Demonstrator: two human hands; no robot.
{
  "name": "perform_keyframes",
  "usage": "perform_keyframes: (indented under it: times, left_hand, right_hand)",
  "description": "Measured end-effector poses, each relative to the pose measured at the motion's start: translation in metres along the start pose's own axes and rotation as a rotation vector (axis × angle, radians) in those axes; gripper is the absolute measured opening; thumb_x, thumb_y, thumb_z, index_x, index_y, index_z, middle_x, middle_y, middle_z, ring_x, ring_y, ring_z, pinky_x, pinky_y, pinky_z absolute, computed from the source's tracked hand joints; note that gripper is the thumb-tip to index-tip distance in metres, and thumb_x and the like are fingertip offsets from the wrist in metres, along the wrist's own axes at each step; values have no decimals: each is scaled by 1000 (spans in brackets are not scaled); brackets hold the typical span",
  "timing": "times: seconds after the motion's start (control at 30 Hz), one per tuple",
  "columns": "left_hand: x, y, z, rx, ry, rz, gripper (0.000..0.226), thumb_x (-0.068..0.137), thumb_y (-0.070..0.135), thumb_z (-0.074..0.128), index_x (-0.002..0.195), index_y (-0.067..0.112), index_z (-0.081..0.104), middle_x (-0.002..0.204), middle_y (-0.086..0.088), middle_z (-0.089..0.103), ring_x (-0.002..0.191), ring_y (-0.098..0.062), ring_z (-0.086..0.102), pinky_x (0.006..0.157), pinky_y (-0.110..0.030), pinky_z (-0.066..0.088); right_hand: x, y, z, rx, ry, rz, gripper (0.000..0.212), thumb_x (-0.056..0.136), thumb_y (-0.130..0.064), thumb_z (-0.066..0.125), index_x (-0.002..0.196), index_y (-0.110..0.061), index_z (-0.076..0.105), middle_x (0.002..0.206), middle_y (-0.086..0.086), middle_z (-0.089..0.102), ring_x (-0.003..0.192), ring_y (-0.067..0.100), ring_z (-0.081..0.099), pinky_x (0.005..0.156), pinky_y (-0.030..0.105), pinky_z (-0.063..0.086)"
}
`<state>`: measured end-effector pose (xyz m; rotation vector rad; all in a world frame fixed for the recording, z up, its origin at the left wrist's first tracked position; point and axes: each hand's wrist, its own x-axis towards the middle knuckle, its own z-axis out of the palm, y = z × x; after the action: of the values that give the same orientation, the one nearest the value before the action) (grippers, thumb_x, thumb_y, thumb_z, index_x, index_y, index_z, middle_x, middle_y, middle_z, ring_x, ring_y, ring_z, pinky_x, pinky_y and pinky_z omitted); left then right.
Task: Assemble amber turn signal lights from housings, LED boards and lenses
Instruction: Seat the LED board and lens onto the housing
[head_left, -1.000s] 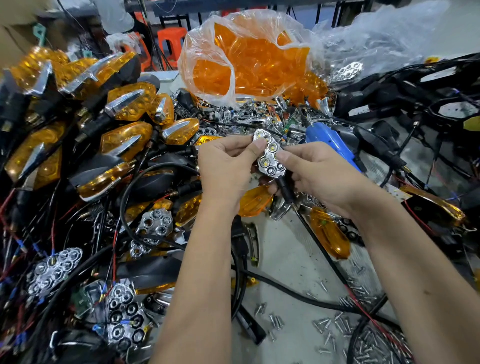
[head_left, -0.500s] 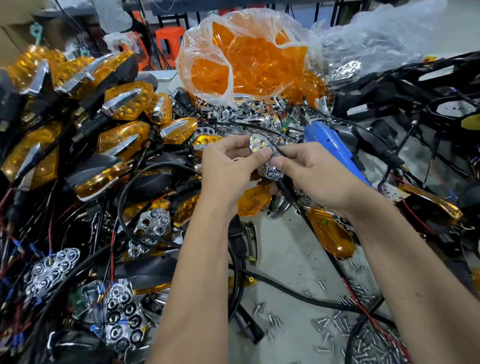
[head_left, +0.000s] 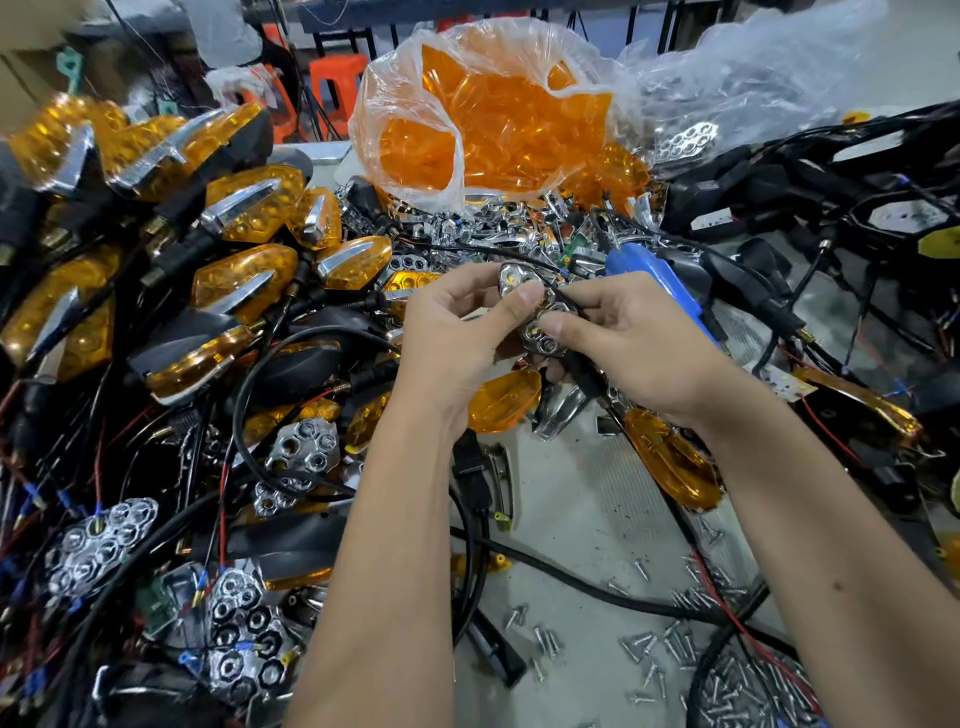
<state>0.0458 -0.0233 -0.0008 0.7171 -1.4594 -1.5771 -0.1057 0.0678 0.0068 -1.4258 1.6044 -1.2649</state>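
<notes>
Two hands pinch one small chrome-plated plastic reflector with hexagonal LED cells (head_left: 535, 317) above the cluttered bench: the left hand (head_left: 452, 338) at its upper end, thumb across the face, the right hand (head_left: 628, 343) at its lower end. A thin black wire (head_left: 563, 301) crosses it. The piece is judged light, rigid and slick, its plating easily marked, so it is best held by the edges. Pale LEDs are seen inside the mirrored cells.
</notes>
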Motion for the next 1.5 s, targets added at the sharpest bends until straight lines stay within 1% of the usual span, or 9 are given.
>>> perform_keyframes:
  times: [0.33, 0.57, 0.67, 0.77, 0.83, 1.0, 1.1, 1.27, 1.5]
  left_hand:
    - [3, -4, 15, 80, 107, 67, 18, 86, 4, 81, 79, 20, 74, 70, 6, 73, 68, -13, 67, 65, -35, 61]
    - [3, -3, 22, -82, 168, -47, 17, 99, 15, 68, 108, 1, 68, 93, -13, 69, 80, -22, 65, 65, -36, 57]
    - [4, -5, 27, -157, 173, -139, 17, 106, 19, 53, 112, 9, 65, 103, -8, 73, 92, -19, 71, 82, -43, 59]
    - [5, -7, 30, -16, 187, -231, 55, 99, 35, 50, 151, 17, 43, 152, -10, 53, 139, -28, 52, 115, -54, 42]
    - [4, -7, 31, 20, 169, -251, 60, 102, 35, 48, 158, 22, 32, 157, -10, 47, 144, -30, 46, 118, -55, 38]
    - [0, -5, 33, -132, 145, -185, 22, 109, 11, 37, 121, 0, 51, 106, -20, 68, 89, -39, 76, 71, -41, 63]
    - [-3, 0, 29, -182, 91, -172, 14, 109, 8, 38, 110, 3, 51, 99, -15, 66, 62, -26, 69, 52, -28, 52]
    - [-5, 5, 25, -215, 15, -131, 10, 108, 4, 41, 101, 8, 47, 91, -9, 54, 56, -18, 54, 47, -26, 40]
    - [-10, 6, 32, -157, -25, -102, 7, 108, 3, 40, 106, 6, 46, 91, -11, 54, 53, -13, 56, 45, -24, 43]
  right_hand:
    - [-2, -3, -5, -7, 1, 52, 22, 102, -20, 65, 98, 0, 73, 75, 14, 69, 69, 23, 76, 59, 33, 57]
    - [-3, -19, -6, 7, 36, 92, 25, 102, -28, 65, 109, -4, 66, 82, 20, 77, 72, 25, 78, 68, 39, 64]
    - [-5, -29, -13, -126, 36, 112, 32, 102, -37, 62, 108, -6, 68, 86, 18, 77, 73, 21, 74, 73, 46, 64]
    - [-10, -38, -29, -329, 47, 120, 34, 102, -46, 58, 96, -15, 71, 83, 2, 77, 76, 14, 75, 79, 42, 64]
    - [-15, -43, -42, -473, -3, 200, 39, 101, -47, 58, 87, -13, 70, 74, 2, 76, 68, 16, 75, 70, 38, 65]
    - [-29, -49, -47, -789, -316, 620, 43, 92, -50, 73, 91, -7, 69, 69, 3, 77, 60, 18, 76, 71, 32, 62]
    - [-31, -47, -37, -975, -369, 608, 40, 82, -44, 85, 91, -11, 65, 63, -1, 75, 58, 13, 75, 82, 36, 63]
    - [-29, -42, -32, -965, -452, 598, 29, 83, -27, 86, 89, -13, 62, 56, -2, 72, 54, 14, 73, 70, 32, 62]
    - [-15, -40, -54, -411, -51, 112, 16, 90, -28, 80, 97, -19, 69, 68, 9, 70, 51, 12, 62, 52, 27, 50]
